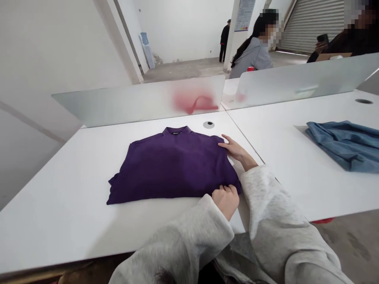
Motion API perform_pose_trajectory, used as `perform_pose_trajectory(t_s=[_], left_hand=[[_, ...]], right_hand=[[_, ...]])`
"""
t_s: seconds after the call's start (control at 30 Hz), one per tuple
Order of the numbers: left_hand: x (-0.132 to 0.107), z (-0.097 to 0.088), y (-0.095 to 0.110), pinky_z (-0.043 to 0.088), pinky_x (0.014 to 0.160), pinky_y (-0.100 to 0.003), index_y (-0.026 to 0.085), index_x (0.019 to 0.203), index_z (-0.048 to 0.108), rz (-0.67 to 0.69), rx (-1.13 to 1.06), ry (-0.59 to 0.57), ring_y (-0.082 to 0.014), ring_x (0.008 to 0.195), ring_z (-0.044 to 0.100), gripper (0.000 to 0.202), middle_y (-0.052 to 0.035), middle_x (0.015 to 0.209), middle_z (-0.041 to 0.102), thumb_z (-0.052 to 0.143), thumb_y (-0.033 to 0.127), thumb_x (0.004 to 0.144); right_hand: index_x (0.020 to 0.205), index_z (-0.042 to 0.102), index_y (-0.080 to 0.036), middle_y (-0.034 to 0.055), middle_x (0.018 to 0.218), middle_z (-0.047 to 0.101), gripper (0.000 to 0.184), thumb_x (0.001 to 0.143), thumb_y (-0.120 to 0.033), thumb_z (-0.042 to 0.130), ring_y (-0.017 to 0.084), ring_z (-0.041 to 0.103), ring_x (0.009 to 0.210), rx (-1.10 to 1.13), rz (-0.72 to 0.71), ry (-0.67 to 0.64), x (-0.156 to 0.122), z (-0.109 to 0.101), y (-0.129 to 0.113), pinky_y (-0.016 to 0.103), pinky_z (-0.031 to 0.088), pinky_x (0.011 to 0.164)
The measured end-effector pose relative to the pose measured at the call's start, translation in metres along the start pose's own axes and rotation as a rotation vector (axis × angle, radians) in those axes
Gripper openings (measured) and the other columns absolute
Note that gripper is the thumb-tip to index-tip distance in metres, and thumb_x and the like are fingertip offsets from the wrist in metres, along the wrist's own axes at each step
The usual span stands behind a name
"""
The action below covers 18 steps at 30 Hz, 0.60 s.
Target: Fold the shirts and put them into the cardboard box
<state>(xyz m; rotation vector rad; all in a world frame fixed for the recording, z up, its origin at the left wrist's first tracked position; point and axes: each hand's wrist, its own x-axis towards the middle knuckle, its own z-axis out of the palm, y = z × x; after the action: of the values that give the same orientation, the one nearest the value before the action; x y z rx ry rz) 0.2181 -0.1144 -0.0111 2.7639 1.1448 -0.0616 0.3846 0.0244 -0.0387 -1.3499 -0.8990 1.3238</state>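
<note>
A folded purple long-sleeved shirt (173, 167) lies flat on the white table (59, 221), its collar towards the far side and a dark neck label showing. My left hand (226, 200) is curled closed at the shirt's near right edge, with the fingers over the cloth. My right hand (235, 149) rests open and nearly flat on the shirt's upper right edge, with the fingertips on the fabric near the shoulder. Grey fleece sleeves cover both my forearms.
A folded blue denim garment (343, 146) lies on the adjoining table to the right. Frosted divider panels (136, 100) stand along the far table edges, with a cable grommet (209, 124) near them. A person in a grey hoodie (251, 53) is beyond the panels.
</note>
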Motion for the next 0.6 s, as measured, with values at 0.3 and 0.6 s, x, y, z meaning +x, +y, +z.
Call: perform_pose_trajectory(t_s=[0.3, 0.6], left_hand=[[-0.011, 0.011, 0.012, 0.055, 0.059, -0.034, 0.004, 0.112, 0.057, 0.044, -0.176, 0.076, -0.0254, 0.084, 0.069, 0.031, -0.0155, 0.089, 0.071, 0.037, 0.007, 0.09], [-0.024, 0.011, 0.008, 0.05, 0.064, -0.033, 0.022, 0.103, 0.064, -0.126, -0.408, 0.114, -0.026, 0.076, 0.069, 0.025, -0.0082, 0.079, 0.072, 0.043, 0.028, 0.09]], right_hand=[[0.128, 0.05, -0.025, 0.0023, 0.099, 0.067, 0.052, 0.078, -0.027, 0.063, 0.011, 0.062, 0.074, -0.112, -0.089, 0.069, 0.0, -0.01, 0.009, 0.02, 0.054, 0.062], [0.103, 0.059, -0.021, 0.0009, 0.094, 0.066, 0.034, 0.069, -0.022, 0.064, 0.012, 0.062, 0.078, -0.184, -0.166, 0.221, -0.002, -0.025, 0.018, 0.024, 0.053, 0.073]])
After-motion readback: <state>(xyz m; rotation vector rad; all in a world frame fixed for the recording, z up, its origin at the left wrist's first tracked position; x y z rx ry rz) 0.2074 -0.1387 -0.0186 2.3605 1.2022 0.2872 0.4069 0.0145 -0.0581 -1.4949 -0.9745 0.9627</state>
